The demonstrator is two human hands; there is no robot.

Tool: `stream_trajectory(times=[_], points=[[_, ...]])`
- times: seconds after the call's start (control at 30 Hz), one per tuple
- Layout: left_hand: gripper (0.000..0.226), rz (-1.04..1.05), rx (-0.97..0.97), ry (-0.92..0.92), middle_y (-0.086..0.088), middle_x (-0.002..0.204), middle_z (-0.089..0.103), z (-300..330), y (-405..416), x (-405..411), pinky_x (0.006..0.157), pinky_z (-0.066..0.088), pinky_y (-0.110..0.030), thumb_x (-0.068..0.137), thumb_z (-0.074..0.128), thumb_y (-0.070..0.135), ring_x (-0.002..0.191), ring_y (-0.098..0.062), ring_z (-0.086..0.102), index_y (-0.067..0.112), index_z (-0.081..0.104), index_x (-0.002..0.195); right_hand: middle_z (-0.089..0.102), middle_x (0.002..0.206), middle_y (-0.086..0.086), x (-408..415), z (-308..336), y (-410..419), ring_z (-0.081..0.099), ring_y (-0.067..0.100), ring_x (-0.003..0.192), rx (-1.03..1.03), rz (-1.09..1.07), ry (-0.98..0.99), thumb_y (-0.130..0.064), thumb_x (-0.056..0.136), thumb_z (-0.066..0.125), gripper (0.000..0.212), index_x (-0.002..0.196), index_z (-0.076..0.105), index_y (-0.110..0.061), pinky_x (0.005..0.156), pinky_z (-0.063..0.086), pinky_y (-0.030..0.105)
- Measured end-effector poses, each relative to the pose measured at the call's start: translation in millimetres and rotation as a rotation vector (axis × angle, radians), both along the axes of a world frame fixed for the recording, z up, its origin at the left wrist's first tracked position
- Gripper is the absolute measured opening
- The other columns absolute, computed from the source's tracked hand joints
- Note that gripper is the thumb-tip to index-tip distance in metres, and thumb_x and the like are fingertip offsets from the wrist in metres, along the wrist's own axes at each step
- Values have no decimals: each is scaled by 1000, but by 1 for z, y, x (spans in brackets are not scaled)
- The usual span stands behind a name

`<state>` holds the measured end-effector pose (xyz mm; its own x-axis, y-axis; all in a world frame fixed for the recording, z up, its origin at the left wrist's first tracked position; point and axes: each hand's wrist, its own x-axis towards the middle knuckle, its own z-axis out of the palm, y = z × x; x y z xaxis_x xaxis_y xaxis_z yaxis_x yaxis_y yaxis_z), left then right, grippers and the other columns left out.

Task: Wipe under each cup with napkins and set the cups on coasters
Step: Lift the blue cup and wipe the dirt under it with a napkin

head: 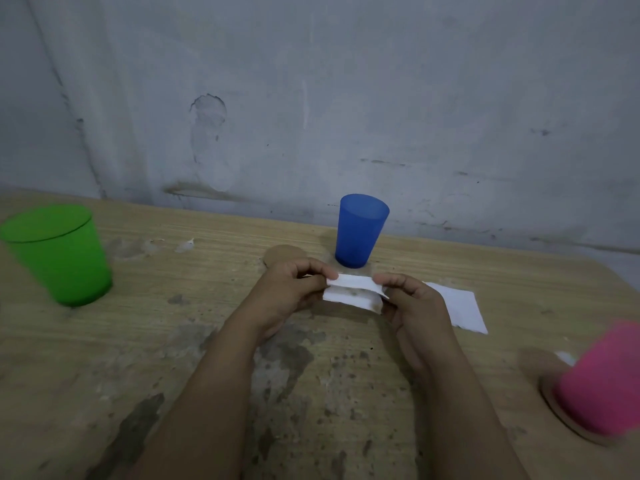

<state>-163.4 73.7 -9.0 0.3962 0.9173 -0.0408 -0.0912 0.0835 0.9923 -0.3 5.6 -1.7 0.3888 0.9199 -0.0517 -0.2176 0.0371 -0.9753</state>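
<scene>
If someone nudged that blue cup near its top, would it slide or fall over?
The blue cup would probably tip: it stands tall on a base narrower than its rim. It looks like thin translucent plastic, so likely light and easily shoved. It seems to stand on a brown coaster, which might shift with it.

Stained wood table, scuffed grey wall

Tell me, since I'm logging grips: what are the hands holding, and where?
Both hold one folded white napkin: left hand pinches its left end, right hand its right end.
</scene>
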Motion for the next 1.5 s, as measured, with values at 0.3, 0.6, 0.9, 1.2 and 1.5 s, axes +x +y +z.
stream_trajectory(times=[0.3, 0.6, 0.9, 1.2, 1.5], points=[[30, 52, 229, 161, 6, 67, 61, 5, -7, 1, 55, 42, -13, 85, 56, -3, 56, -1, 52, 20, 68, 70, 72, 80, -6, -2, 1, -2, 63, 14, 85, -60, -64, -140, -15, 80, 69, 9, 73, 74, -18, 87, 52, 35], [31, 61, 270, 183, 6, 85, 66, 6, -9, 5, 62, 47, -9, 86, 57, -7, 73, 0, 61, 17, 70, 71, 69, 95, -1, 0, 0, 1, 59, 14, 92, -22, -78, -40, -24, 85, 63, 10, 84, 70, -17, 78, 51, 32], [34, 29, 315, 202, 7, 86, 65, 7, -10, 6, 65, 44, -4, 84, 54, -12, 78, 3, 61, 15, 66, 69, 72, 90, 2, -1, -6, 3, 62, 20, 92, -56, -6, -70, -10, 80, 68, 11, 76, 74, -17, 88, 49, 38], [11, -47, 38, 50, 10, 90, 71, 10, -12, 10, 78, 52, -20, 91, 58, 25, 85, -2, 66, 27, 68, 97, 74, 90, 2, -1, -6, 2, 67, 15, 88, 43, -29, -226, -2, 81, 65, 21, 91, 69, -19, 87, 52, 34], [5, 193, 244, 235, 6, 92, 66, 4, -10, 22, 57, 43, -5, 83, 70, 18, 84, -3, 58, 22, 69, 85, 61, 91, -10, -18, -4, 0, 52, 9, 91, 133, -344, -860, -11, 82, 58, 12, 86, 63, -21, 79, 41, 20]])
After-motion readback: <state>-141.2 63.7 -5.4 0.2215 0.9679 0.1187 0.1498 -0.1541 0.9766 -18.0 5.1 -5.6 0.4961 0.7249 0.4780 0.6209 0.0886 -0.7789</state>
